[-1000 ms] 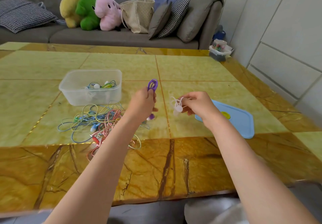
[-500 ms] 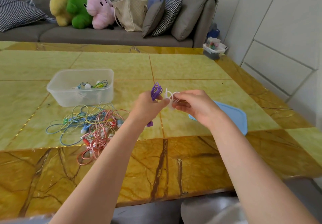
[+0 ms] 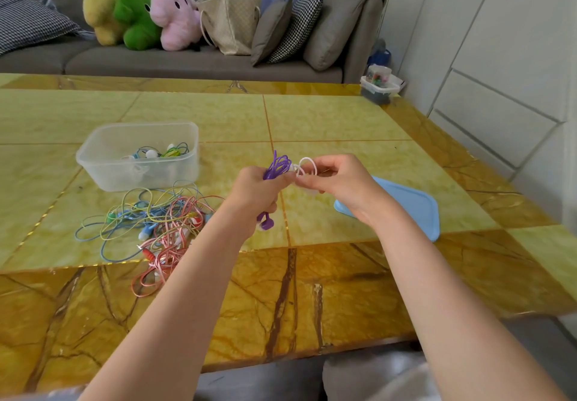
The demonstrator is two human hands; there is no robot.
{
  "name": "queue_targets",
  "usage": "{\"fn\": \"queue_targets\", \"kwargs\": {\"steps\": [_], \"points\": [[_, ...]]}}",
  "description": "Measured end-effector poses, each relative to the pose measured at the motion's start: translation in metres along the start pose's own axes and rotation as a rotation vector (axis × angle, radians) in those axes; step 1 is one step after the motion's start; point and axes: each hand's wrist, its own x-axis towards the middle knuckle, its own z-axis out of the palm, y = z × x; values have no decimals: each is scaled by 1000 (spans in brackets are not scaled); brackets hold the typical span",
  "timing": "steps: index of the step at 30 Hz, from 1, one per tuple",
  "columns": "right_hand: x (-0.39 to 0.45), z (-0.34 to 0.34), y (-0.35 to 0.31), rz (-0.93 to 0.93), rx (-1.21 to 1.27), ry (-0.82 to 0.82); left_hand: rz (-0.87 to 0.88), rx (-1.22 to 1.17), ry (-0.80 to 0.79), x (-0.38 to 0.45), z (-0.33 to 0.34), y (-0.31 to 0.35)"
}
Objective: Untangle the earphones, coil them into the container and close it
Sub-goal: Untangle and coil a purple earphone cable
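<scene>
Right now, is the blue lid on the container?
No. The blue lid lies flat on the table to the right, apart from the open container.

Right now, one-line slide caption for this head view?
Left hand grips coiled purple earphones, right hand pinches white ones, between open container and blue lid.

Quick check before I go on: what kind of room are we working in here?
Most likely a home living room. A grey sofa with cushions, plush toys and a tote bag stands behind the marble-patterned table, and white panelled cabinets line the right wall.
</scene>
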Motion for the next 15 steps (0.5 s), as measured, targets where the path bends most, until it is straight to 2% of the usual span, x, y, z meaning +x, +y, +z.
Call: {"fn": "queue_targets", "kwargs": {"steps": [4,7,12,15], "points": [[-1,-6,0,-3,35,-27,-53,-260,-75,-1,-4,3],[-3,-8,0,17,-26,-16,-82,-341,-103,0,-6,4],[-1,-9,3,43,-125,38,-44,-139,-25,1,-7,2],[1,-11,6,41,-267,72,-18,35,35,4,-7,0]]}}
